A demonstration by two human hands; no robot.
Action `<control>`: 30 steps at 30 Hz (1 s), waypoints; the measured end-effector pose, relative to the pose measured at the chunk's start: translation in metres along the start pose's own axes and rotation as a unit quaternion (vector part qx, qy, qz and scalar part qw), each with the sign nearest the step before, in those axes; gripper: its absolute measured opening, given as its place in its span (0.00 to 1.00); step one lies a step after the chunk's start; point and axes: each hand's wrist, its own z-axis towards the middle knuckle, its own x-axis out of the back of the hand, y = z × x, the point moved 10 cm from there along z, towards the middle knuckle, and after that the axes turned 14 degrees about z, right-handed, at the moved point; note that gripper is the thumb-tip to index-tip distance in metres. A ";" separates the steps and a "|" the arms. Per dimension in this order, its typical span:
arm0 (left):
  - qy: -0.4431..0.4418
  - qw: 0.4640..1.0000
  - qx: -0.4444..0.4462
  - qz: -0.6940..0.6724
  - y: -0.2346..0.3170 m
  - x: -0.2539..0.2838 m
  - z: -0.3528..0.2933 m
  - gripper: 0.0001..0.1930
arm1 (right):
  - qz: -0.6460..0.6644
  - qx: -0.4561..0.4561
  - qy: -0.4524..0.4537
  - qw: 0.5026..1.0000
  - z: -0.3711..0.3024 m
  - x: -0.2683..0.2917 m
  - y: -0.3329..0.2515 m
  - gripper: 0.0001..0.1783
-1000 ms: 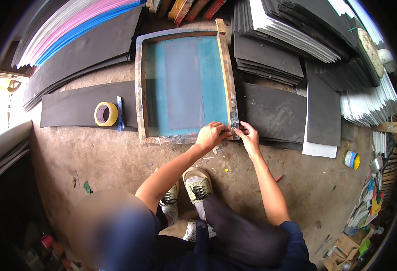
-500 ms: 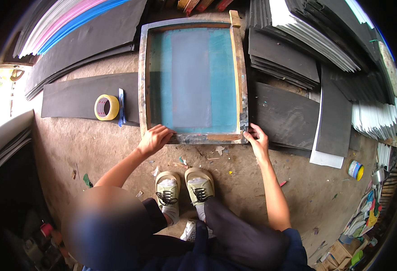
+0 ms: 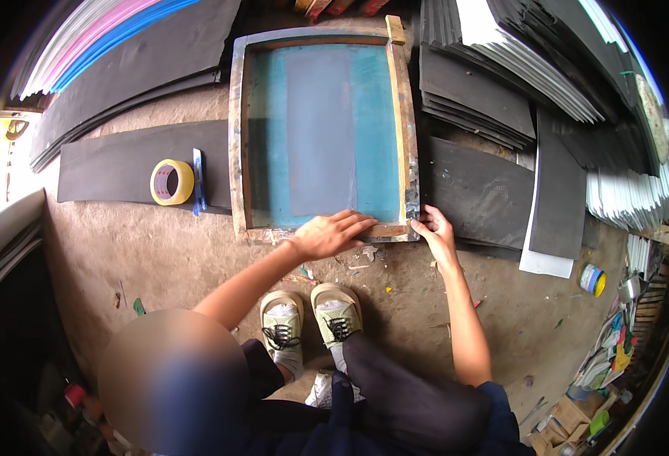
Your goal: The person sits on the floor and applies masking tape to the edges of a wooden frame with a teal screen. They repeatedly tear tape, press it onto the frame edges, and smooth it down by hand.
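Note:
A wooden screen-printing frame [image 3: 236, 152] lies in front of me, with teal mesh [image 3: 376, 137] and a greyish-blue band down its middle. My left hand [image 3: 328, 235] rests across the near rail, right of its middle, with its fingers stretched toward the right. Around the frame's near right corner, my right hand [image 3: 439, 234] has its thumb on the rail and its fingers along the outer side. A small wood block [image 3: 395, 30] is fixed at the far right corner.
Dark foam sheets [image 3: 137, 161] lie left of the frame, bearing a yellow tape roll [image 3: 172, 182] and a blue cutter knife [image 3: 198, 182]. Stacked sheets [image 3: 479, 99] stand at the right. Further right sits a small yellow-and-blue can [image 3: 593, 280]. Scraps litter the concrete floor [image 3: 395, 304].
My left hand has slid right along the near rail, from the left corner to past the middle. My right hand stays at the near right corner.

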 end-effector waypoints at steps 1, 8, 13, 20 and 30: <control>0.006 0.999 -0.032 0.007 -0.007 0.001 -0.016 0.28 | -0.003 -0.007 -0.003 1.000 0.001 -0.003 0.000 0.30; -0.007 0.993 -0.040 0.110 -0.054 0.013 -0.114 0.31 | -0.120 0.043 0.008 0.992 0.017 -0.003 -0.013 0.35; 0.022 0.983 -0.015 0.182 -0.055 0.006 -0.122 0.33 | -0.357 0.274 0.096 0.888 0.036 -0.069 -0.060 0.41; 0.126 0.764 0.623 0.111 -0.067 -0.006 -0.185 0.48 | -0.318 0.179 0.073 0.928 0.039 -0.070 -0.068 0.31; 0.287 0.282 0.777 -0.485 -0.032 -0.035 -0.164 0.63 | -0.386 0.236 0.105 0.885 -0.041 -0.095 -0.222 0.44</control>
